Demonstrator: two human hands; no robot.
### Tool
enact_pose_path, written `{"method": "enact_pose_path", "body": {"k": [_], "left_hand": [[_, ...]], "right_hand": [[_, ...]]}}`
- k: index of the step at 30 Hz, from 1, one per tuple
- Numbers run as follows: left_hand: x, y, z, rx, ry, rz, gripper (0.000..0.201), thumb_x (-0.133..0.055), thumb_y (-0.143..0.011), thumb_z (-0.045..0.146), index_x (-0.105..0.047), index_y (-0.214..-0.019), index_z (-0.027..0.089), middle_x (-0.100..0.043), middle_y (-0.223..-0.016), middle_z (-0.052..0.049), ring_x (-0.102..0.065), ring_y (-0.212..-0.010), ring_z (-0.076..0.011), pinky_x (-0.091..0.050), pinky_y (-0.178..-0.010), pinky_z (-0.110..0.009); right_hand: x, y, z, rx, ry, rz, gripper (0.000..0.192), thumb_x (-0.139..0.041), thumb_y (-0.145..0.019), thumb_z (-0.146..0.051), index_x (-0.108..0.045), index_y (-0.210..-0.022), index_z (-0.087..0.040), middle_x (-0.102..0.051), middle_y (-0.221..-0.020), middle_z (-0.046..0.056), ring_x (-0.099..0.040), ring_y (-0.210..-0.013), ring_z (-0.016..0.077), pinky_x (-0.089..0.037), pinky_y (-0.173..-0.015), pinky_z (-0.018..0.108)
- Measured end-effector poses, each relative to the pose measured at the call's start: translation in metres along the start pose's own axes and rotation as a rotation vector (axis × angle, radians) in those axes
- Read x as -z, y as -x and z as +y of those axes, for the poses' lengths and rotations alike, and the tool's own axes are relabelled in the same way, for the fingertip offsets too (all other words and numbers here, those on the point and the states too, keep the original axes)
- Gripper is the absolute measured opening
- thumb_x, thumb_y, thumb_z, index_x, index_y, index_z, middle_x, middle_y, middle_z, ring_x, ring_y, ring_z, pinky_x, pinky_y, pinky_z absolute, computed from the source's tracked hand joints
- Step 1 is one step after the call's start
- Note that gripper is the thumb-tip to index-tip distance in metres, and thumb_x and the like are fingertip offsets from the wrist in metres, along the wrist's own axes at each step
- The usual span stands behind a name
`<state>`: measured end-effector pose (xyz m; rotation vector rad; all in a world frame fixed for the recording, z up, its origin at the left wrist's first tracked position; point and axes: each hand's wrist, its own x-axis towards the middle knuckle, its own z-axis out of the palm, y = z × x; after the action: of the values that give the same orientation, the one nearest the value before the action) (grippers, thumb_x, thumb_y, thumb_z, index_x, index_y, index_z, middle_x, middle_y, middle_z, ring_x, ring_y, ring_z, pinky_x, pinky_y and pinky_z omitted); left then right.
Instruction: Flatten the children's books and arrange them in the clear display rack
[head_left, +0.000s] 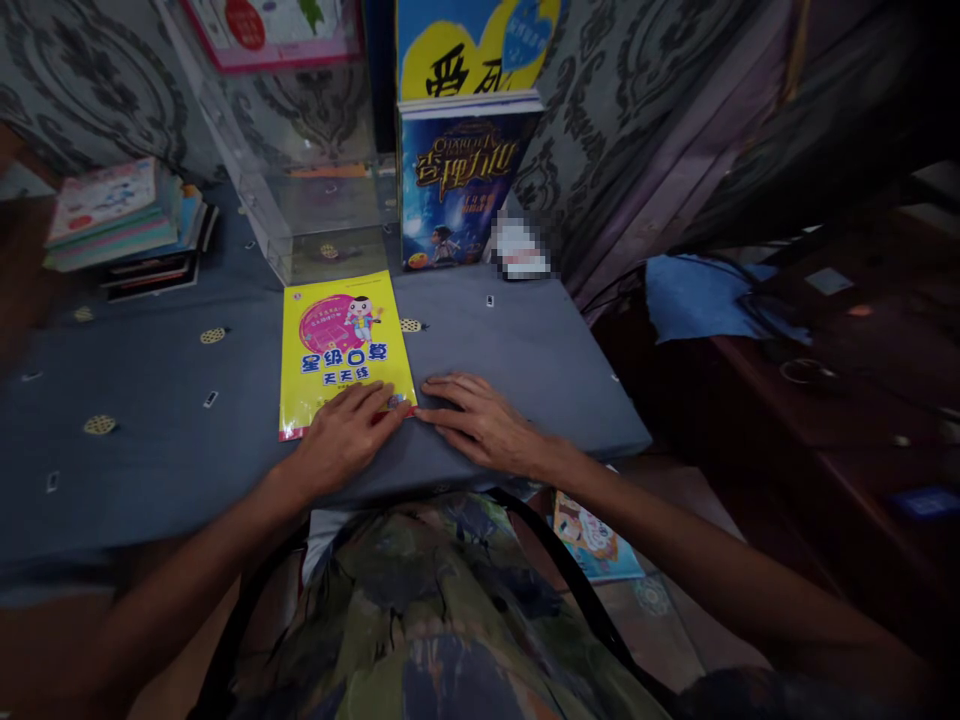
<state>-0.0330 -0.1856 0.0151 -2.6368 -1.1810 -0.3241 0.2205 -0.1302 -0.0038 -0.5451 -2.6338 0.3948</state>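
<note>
A yellow workbook [341,345] with a pink picture and blue characters lies flat on the blue-grey cloth-covered table [150,400]. My left hand [345,432] rests palm down on the book's lower right corner, fingers spread. My right hand [480,420] lies flat on the cloth just right of the book, its fingertips touching the book's lower right edge and meeting the left hand's fingers. Neither hand grips anything.
A dark blue book [454,185] stands upright at the back under a yellow-and-blue one [472,45]. A clear plastic box [315,200] sits behind the workbook. A stack of books [124,225] is at the back left. Another book [596,540] lies below the table edge.
</note>
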Motion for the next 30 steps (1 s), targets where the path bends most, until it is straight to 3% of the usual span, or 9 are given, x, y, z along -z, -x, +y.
{"method": "enact_pose_path", "body": {"k": [3, 9, 13, 17, 24, 30], "left_hand": [[0.003, 0.0, 0.001, 0.033, 0.047, -0.044, 0.033, -0.057, -0.096, 0.016, -0.066, -0.126, 0.023, -0.068, -0.126, -0.012, -0.063, -0.114, -0.0273, -0.054, -0.096, -0.043], [0.005, -0.015, -0.009, 0.08, 0.146, -0.117, 0.032, -0.049, -0.102, 0.026, -0.066, -0.129, 0.024, -0.066, -0.12, -0.012, -0.059, -0.112, -0.0265, -0.05, -0.093, -0.043], [0.004, -0.029, -0.016, 0.104, 0.132, -0.165, 0.035, -0.047, -0.103, 0.03, -0.063, -0.134, 0.024, -0.063, -0.123, -0.012, -0.057, -0.111, -0.0272, -0.048, -0.093, -0.043], [0.005, -0.028, -0.009, 0.115, 0.091, -0.19, 0.038, -0.046, -0.103, 0.033, -0.059, -0.137, 0.023, -0.063, -0.127, -0.013, -0.057, -0.115, -0.0289, -0.048, -0.095, -0.045], [0.002, 0.018, 0.011, 0.113, 0.071, -0.119, 0.041, -0.041, -0.105, 0.03, -0.052, -0.143, 0.018, -0.059, -0.145, -0.012, -0.049, -0.138, -0.0262, -0.038, -0.114, -0.045], [0.009, 0.072, 0.002, 0.195, 0.072, -0.023, 0.045, -0.037, -0.106, 0.028, -0.046, -0.149, 0.017, -0.059, -0.145, -0.012, -0.051, -0.139, -0.022, -0.04, -0.116, -0.043]], "right_hand": [[0.001, 0.0, -0.001, 0.014, 0.024, 0.001, 0.034, -0.048, -0.101, -0.021, -0.068, -0.127, -0.017, -0.061, -0.132, 0.019, -0.053, -0.13, 0.029, -0.049, -0.105, 0.054], [0.0, 0.0, 0.0, 0.018, 0.044, 0.001, 0.033, -0.047, -0.101, -0.021, -0.069, -0.126, -0.018, -0.062, -0.133, 0.018, -0.053, -0.13, 0.0284, -0.05, -0.104, 0.053], [-0.001, 0.0, 0.0, 0.022, 0.044, 0.009, 0.033, -0.047, -0.101, -0.022, -0.07, -0.124, -0.018, -0.063, -0.132, 0.017, -0.054, -0.129, 0.0281, -0.05, -0.104, 0.053], [0.001, 0.0, -0.002, 0.008, 0.043, -0.009, 0.032, -0.049, -0.1, -0.021, -0.069, -0.125, -0.018, -0.062, -0.138, 0.016, -0.053, -0.133, 0.0283, -0.048, -0.107, 0.052], [-0.001, 0.0, -0.001, 0.043, 0.023, -0.031, 0.034, -0.046, -0.101, -0.017, -0.066, -0.128, -0.018, -0.067, -0.137, 0.008, -0.052, -0.137, 0.0263, -0.042, -0.114, 0.052], [0.0, -0.002, -0.001, 0.05, 0.001, 0.002, 0.033, -0.049, -0.1, -0.017, -0.066, -0.128, -0.018, -0.069, -0.133, 0.008, -0.056, -0.132, 0.0254, -0.043, -0.112, 0.051]]}}
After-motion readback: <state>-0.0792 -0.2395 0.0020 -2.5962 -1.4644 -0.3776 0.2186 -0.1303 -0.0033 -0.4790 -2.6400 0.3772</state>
